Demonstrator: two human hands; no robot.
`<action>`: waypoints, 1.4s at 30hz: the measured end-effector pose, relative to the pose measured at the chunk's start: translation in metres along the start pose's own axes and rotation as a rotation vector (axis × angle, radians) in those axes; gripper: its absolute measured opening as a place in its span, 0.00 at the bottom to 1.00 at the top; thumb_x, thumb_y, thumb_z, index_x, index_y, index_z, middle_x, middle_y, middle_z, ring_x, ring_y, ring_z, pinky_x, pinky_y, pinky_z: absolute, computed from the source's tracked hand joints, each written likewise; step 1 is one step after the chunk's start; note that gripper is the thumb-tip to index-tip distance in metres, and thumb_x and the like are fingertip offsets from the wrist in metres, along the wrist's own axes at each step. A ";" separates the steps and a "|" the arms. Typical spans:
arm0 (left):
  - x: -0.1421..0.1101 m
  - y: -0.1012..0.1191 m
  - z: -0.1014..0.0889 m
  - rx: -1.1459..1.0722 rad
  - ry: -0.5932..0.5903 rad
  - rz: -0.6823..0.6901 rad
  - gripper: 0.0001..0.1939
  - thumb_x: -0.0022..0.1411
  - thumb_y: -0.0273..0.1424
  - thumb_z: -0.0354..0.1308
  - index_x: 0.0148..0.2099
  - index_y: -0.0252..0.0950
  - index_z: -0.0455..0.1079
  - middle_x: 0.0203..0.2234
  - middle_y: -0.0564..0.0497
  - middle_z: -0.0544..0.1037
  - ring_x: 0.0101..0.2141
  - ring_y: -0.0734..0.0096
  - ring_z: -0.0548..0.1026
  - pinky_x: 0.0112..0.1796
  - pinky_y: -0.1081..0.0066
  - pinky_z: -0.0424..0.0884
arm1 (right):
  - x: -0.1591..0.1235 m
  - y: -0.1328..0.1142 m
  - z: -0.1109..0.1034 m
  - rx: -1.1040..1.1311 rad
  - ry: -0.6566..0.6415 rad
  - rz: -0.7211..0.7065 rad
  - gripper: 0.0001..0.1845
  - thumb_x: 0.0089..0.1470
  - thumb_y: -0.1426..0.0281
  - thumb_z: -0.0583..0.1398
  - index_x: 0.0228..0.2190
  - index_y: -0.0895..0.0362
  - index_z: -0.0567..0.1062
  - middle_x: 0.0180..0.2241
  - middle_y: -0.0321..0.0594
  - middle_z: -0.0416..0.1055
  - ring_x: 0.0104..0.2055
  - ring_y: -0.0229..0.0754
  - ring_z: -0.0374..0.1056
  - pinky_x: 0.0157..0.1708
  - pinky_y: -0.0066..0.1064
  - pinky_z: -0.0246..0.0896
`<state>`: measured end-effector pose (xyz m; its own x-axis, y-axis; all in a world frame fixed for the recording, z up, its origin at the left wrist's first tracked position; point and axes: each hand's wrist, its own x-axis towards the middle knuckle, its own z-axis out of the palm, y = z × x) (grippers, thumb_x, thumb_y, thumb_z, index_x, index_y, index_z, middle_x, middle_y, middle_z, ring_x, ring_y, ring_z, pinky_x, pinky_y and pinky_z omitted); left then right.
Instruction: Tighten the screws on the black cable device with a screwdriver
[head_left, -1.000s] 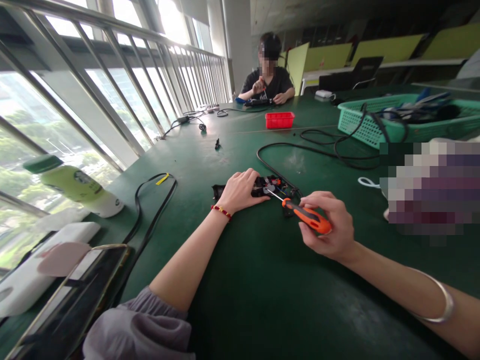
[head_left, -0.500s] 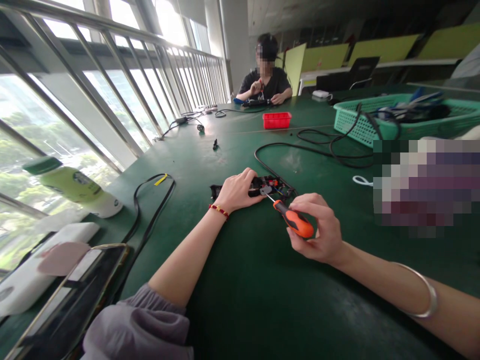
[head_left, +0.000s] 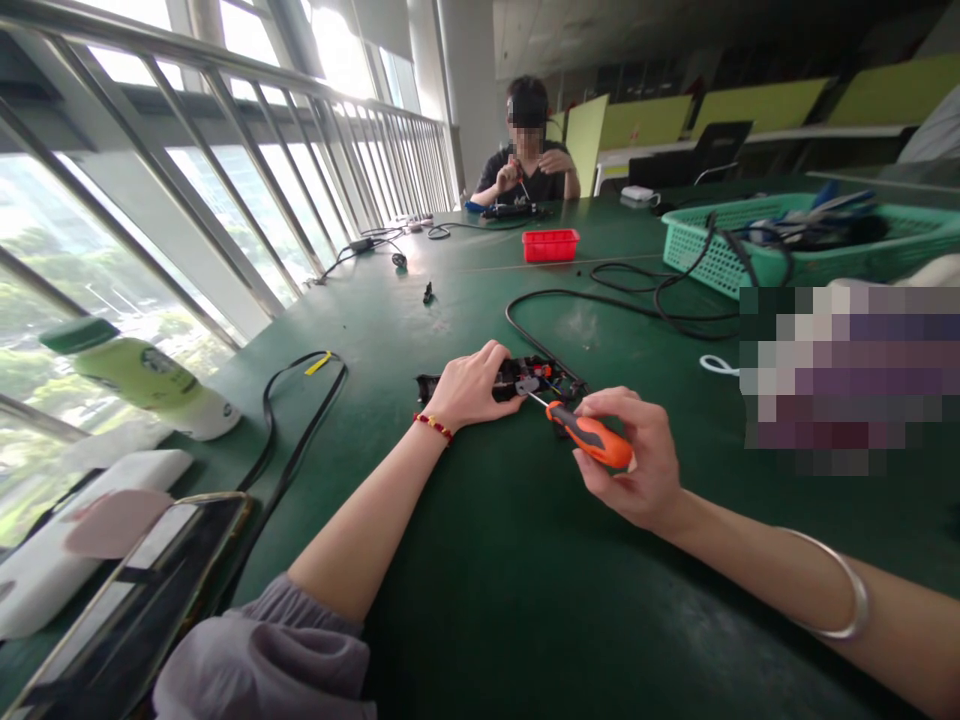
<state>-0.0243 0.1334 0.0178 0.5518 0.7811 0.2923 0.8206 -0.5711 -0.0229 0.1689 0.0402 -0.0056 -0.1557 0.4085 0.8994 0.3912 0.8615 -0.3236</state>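
Note:
On the green table lies a black, elongated electrical device (head_left: 536, 370), its inside exposed with coloured wires and a small red part. My left hand (head_left: 469, 388) is closed over its left part and hides much of it. Between the fingertips and thumb of my right hand (head_left: 637, 455) is a screwdriver (head_left: 596, 440) with an orange and black handle. The shaft points up and left, and its tip meets a small grey piece (head_left: 527, 386) on the device. Whether the tip sits in a screw is too small to tell.
A red tray (head_left: 550, 246) and a small black part (head_left: 427, 293) lie farther back. Black cable (head_left: 645, 280) loops toward a green basket (head_left: 810, 270) of tools. On the left are a bottle (head_left: 142, 375) and a phone (head_left: 142, 600). A co-worker (head_left: 525, 160) sits opposite.
My right hand and the screwdriver have shifted left and the handle's angle has changed slightly. My left hand stays on the device. The co-worker's one hand has risen off the table.

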 end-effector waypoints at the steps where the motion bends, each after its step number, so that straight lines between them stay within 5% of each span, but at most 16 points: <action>1: 0.000 -0.001 0.002 0.002 0.016 0.010 0.21 0.57 0.46 0.52 0.47 0.37 0.61 0.43 0.47 0.72 0.40 0.62 0.75 0.36 0.69 0.67 | 0.001 0.000 -0.001 -0.029 -0.013 -0.010 0.24 0.47 0.73 0.61 0.47 0.53 0.64 0.34 0.40 0.68 0.35 0.42 0.66 0.35 0.39 0.65; 5: 0.002 -0.006 0.011 0.013 0.104 0.055 0.22 0.56 0.47 0.54 0.45 0.36 0.61 0.39 0.49 0.73 0.36 0.62 0.76 0.32 0.68 0.66 | 0.004 0.002 -0.006 -0.108 -0.036 0.005 0.16 0.49 0.71 0.60 0.42 0.53 0.67 0.29 0.35 0.68 0.30 0.39 0.65 0.34 0.37 0.65; 8: 0.003 -0.008 0.014 0.020 0.145 0.082 0.21 0.56 0.47 0.53 0.44 0.36 0.61 0.37 0.49 0.73 0.34 0.63 0.76 0.29 0.68 0.65 | 0.003 0.005 -0.008 -0.067 0.011 0.005 0.21 0.47 0.73 0.60 0.45 0.53 0.65 0.33 0.39 0.68 0.33 0.42 0.66 0.34 0.37 0.65; 16: 0.004 -0.009 0.014 0.027 0.151 0.090 0.21 0.56 0.48 0.53 0.43 0.37 0.61 0.37 0.50 0.73 0.33 0.64 0.76 0.27 0.69 0.64 | 0.007 0.006 -0.011 -0.176 -0.102 -0.188 0.21 0.47 0.71 0.63 0.44 0.55 0.65 0.29 0.36 0.71 0.28 0.39 0.66 0.39 0.39 0.65; 23: 0.004 -0.009 0.015 0.031 0.148 0.086 0.22 0.56 0.48 0.53 0.44 0.36 0.62 0.38 0.50 0.73 0.33 0.63 0.76 0.28 0.68 0.64 | 0.004 0.006 -0.009 -0.121 -0.041 -0.126 0.25 0.47 0.73 0.60 0.48 0.55 0.63 0.33 0.40 0.70 0.34 0.42 0.68 0.36 0.39 0.66; 29: 0.004 -0.009 0.015 0.030 0.149 0.086 0.22 0.56 0.48 0.53 0.44 0.36 0.62 0.38 0.49 0.73 0.34 0.62 0.76 0.28 0.68 0.64 | 0.006 0.002 -0.009 -0.206 -0.109 -0.185 0.17 0.49 0.71 0.61 0.43 0.54 0.66 0.27 0.35 0.72 0.26 0.38 0.66 0.37 0.39 0.66; 35: 0.004 -0.009 0.015 0.029 0.127 0.071 0.22 0.56 0.49 0.53 0.44 0.37 0.62 0.38 0.49 0.73 0.34 0.62 0.76 0.28 0.68 0.64 | 0.006 0.004 -0.007 -0.115 -0.057 -0.145 0.25 0.48 0.74 0.59 0.50 0.53 0.62 0.36 0.40 0.73 0.35 0.42 0.69 0.36 0.38 0.68; 42: 0.005 -0.009 0.015 0.041 0.143 0.076 0.22 0.55 0.47 0.53 0.45 0.36 0.62 0.39 0.49 0.74 0.34 0.61 0.76 0.28 0.67 0.64 | 0.005 0.006 -0.008 -0.193 -0.052 -0.107 0.21 0.49 0.70 0.61 0.46 0.53 0.65 0.28 0.35 0.72 0.28 0.40 0.68 0.37 0.39 0.67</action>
<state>-0.0270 0.1466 0.0049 0.5882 0.6906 0.4209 0.7843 -0.6140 -0.0887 0.1779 0.0447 -0.0002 -0.2499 0.3372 0.9077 0.5358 0.8289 -0.1604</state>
